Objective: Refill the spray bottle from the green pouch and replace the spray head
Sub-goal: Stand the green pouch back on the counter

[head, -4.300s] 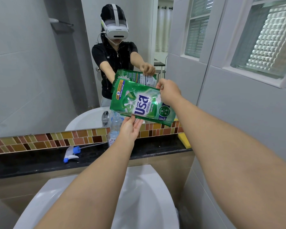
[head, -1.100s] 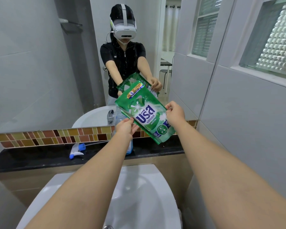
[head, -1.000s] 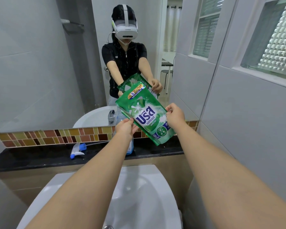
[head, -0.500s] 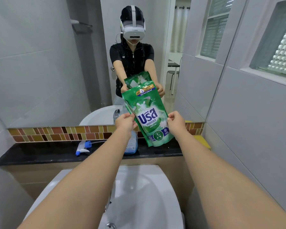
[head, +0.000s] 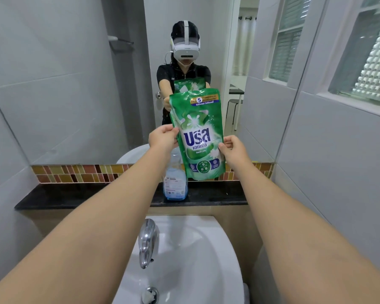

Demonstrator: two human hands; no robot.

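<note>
Nearest, the white basin (head: 206, 249) and chrome tap (head: 148, 242). Beyond, on the black desk (head: 75, 195), the clear spray bottle (head: 175, 181) stands with little liquid showing; its spray head is out of view. Left hand (head: 162, 138) and right hand (head: 234, 150) pinch the upright green detergent pouch (head: 199, 137) at its edges. Capping remains; more pouring likely does too.

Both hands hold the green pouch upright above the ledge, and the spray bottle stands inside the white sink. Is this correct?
Not quite. In the head view the spray bottle stands on the black ledge, not in the sink. Both hands, left and right, do hold the green pouch upright.
</note>
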